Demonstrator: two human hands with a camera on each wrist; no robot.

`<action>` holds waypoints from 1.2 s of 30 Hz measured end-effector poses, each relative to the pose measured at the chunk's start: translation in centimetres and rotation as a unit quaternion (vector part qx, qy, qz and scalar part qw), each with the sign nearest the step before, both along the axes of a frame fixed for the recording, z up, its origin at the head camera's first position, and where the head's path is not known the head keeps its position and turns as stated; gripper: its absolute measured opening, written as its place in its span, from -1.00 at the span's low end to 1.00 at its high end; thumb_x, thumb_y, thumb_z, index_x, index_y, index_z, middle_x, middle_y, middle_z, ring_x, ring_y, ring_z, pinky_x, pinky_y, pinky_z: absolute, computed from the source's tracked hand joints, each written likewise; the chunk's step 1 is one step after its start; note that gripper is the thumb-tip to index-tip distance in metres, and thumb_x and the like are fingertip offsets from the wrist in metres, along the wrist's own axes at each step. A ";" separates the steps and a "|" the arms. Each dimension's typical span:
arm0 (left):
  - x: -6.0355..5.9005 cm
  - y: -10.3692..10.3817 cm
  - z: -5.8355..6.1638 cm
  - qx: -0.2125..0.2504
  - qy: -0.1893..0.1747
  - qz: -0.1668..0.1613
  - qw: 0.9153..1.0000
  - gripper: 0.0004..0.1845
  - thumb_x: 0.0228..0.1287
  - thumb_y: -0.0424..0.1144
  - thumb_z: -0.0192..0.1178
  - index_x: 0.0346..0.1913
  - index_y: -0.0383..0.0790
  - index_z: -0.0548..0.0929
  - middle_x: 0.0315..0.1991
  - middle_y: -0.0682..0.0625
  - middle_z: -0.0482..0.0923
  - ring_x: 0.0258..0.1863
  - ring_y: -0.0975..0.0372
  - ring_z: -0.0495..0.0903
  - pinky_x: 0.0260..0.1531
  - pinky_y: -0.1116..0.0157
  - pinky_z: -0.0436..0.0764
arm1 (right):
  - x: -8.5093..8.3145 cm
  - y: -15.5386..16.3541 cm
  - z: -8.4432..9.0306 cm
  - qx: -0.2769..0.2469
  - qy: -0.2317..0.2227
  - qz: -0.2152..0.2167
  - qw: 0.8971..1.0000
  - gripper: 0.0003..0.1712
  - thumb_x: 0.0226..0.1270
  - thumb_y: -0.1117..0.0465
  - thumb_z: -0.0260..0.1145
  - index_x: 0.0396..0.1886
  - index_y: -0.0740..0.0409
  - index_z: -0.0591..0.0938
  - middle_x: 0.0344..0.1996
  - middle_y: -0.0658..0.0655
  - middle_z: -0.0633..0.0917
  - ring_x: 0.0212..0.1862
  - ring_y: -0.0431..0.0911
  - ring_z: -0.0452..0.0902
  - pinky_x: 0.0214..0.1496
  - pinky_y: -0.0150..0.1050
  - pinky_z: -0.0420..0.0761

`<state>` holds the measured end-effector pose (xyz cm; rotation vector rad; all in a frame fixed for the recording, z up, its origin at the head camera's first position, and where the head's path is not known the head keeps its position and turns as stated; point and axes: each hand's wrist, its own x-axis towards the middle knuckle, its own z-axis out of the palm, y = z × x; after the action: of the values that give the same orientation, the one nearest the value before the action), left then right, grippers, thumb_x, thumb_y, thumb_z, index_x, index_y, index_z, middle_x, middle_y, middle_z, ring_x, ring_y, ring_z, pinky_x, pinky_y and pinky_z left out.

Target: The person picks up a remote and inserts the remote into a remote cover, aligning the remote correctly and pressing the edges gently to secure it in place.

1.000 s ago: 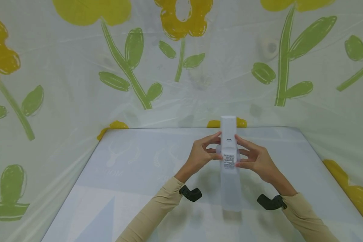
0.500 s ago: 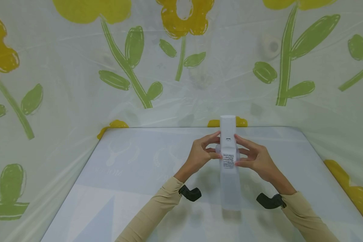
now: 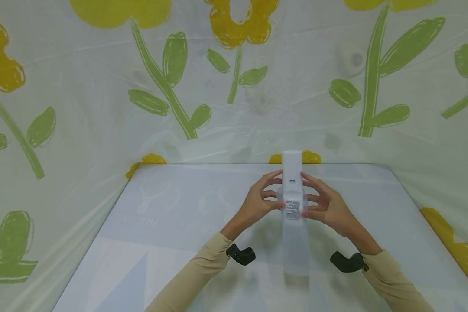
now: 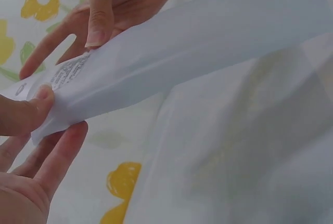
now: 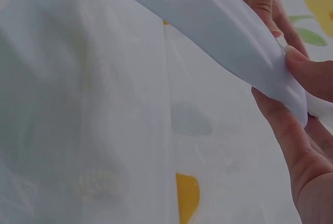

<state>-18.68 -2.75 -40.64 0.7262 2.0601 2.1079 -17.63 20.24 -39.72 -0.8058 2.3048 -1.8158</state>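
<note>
A long white plastic device (image 3: 295, 247) stands lengthwise away from me in the head view, raised over the table. A small port slot shows near its far end, and a printed label (image 3: 293, 210) sits at its middle. Part of a rounded piece peeks out behind it on both sides. My left hand (image 3: 259, 199) grips its left side, thumb beside the label. From the right, my right hand (image 3: 327, 208) holds it the same way. In the left wrist view the smooth near part of the device (image 4: 208, 31) stretches toward the upper right, and fingers support it from below.
A pale table (image 3: 171, 277) with faint printed shapes lies beneath the hands. Behind it and at the sides hangs a white cloth (image 3: 288, 117) with yellow flowers and green leaves. Each wrist carries a dark camera mount (image 3: 242, 255).
The device and both hands have shifted slightly left and nearer in the head view, while the backdrop has drifted a little right. Both hands keep their hold.
</note>
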 end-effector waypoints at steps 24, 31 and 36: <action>-0.4 -1.1 0.4 -0.007 0.046 -0.028 0.999 -0.10 0.03 -0.59 0.32 0.41 0.11 0.27 0.27 0.06 0.32 -0.07 0.13 0.54 -0.16 0.21 0.65 | 0.0 -0.5 0.7 0.034 0.027 0.008 0.999 0.08 0.03 0.40 0.46 0.49 -0.11 0.12 0.43 0.23 0.12 0.10 0.31 0.46 -0.16 -0.19 0.66; 0.1 -1.3 1.5 -0.012 0.050 -0.014 0.999 -0.14 0.01 -0.60 0.33 0.40 -0.05 0.29 0.24 -0.05 0.36 -0.08 0.09 0.56 -0.17 0.23 0.65 | -0.2 -0.7 0.7 0.032 0.026 -0.001 0.999 0.05 0.01 0.39 0.48 0.46 -0.13 0.19 0.42 0.16 0.17 0.11 0.24 0.49 -0.17 -0.18 0.66; 1.1 -1.5 3.1 -0.020 0.048 -0.005 0.999 -0.18 0.01 -0.61 0.32 0.38 -0.21 0.29 0.23 -0.17 0.36 -0.05 0.01 0.55 -0.15 0.24 0.64 | -0.3 -0.8 0.7 0.031 0.026 -0.004 0.999 0.03 0.00 0.40 0.48 0.45 -0.14 0.21 0.42 0.13 0.18 0.11 0.21 0.49 -0.17 -0.19 0.66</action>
<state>-17.61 -4.24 -37.58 0.8469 2.1363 2.0580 -17.97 19.45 -39.00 -0.8454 2.3867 -1.7367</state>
